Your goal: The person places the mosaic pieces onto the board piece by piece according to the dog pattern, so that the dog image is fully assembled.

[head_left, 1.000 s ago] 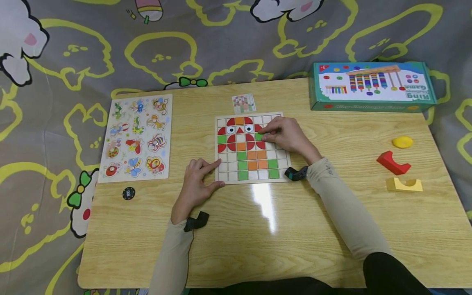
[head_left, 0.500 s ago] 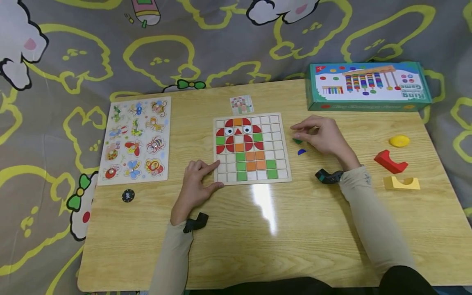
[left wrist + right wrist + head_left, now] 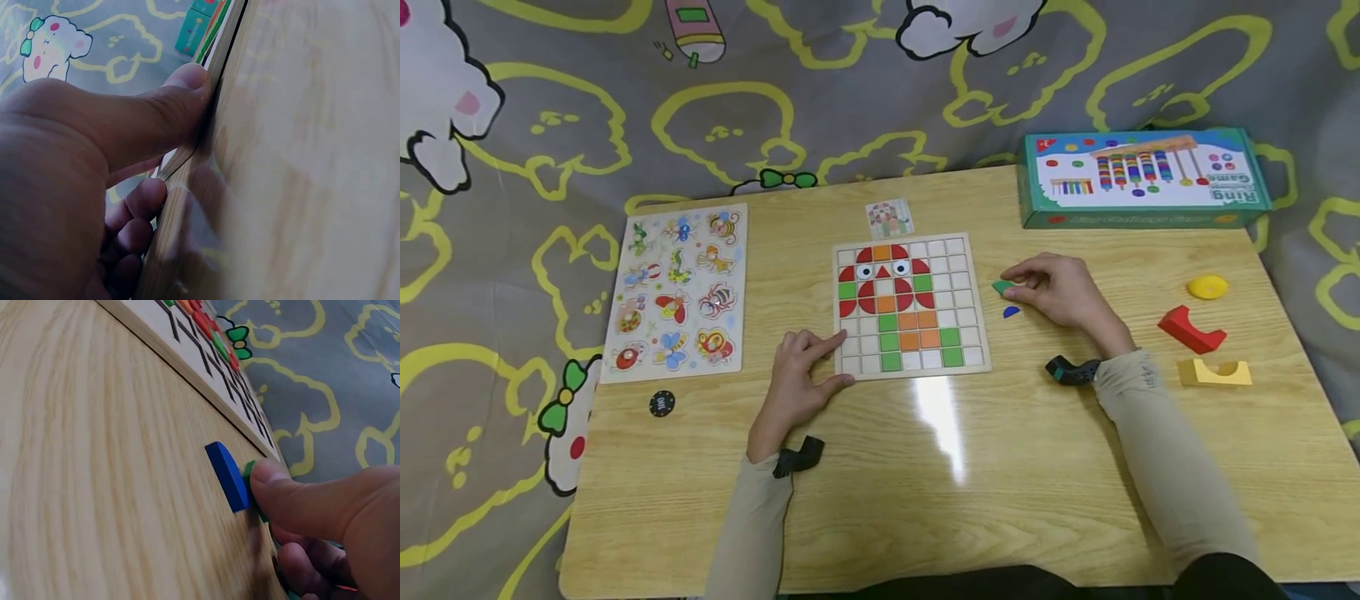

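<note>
A square wooden grid board (image 3: 979, 333) holds red, orange, green and white tiles and two round eye tiles, laid as a picture. At its lower left corner my left hand (image 3: 797, 375) rests, straight index finger on the left edge and thumb (image 3: 187, 78) against the lower edge. To the right of the board, my right hand (image 3: 1060, 290) pinches a small green piece (image 3: 1002, 286) between thumb and forefinger, low over the table. Close beside it a blue half-round piece (image 3: 226, 475) lies on the wood. The thumb partly hides the green piece.
Above the board lies a small picture card (image 3: 889, 218). An insect puzzle board (image 3: 737, 292) and a black disc (image 3: 662, 403) are at left. A ring game box (image 3: 1142, 179) stands back right, with yellow oval (image 3: 1207, 287), red (image 3: 1191, 330) and yellow (image 3: 1195, 372) blocks below.
My right hand has left a green tile on the board and moved right to the loose pieces, where it now pinches a green one. My left hand stays at the corner.
</note>
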Tool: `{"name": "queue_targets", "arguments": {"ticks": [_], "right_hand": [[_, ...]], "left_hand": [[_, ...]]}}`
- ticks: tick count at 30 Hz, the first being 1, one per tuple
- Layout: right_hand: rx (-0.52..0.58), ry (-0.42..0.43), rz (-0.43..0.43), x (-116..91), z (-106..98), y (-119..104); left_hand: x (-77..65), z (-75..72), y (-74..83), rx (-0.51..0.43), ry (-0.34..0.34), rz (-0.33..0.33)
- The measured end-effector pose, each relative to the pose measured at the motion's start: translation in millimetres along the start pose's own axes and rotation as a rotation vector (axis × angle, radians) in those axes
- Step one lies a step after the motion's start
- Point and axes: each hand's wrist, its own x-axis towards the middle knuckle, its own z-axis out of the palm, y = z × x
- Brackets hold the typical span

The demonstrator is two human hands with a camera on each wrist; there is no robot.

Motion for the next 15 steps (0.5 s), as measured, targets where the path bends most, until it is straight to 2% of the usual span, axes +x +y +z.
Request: {"name": "queue_targets", "arguments": {"ticks": [9,12,15], "right_hand": [[-0.023,-0.069,0.101,2.7,0.8,-12.3],[-0.010,-0.050,0.103,1.3,0.8,-11.6],[0.013,0.004,0.088,-0.3,1.2,-10.1]], "left_hand": [[-0.6,0.6,-0.6,0.009,0.001,-0.001],[-0.4,0.9,-0.6,0.006,0.001,0.001],[-0.2,0.8,0.1,0.001,0.002,0.003]]}}
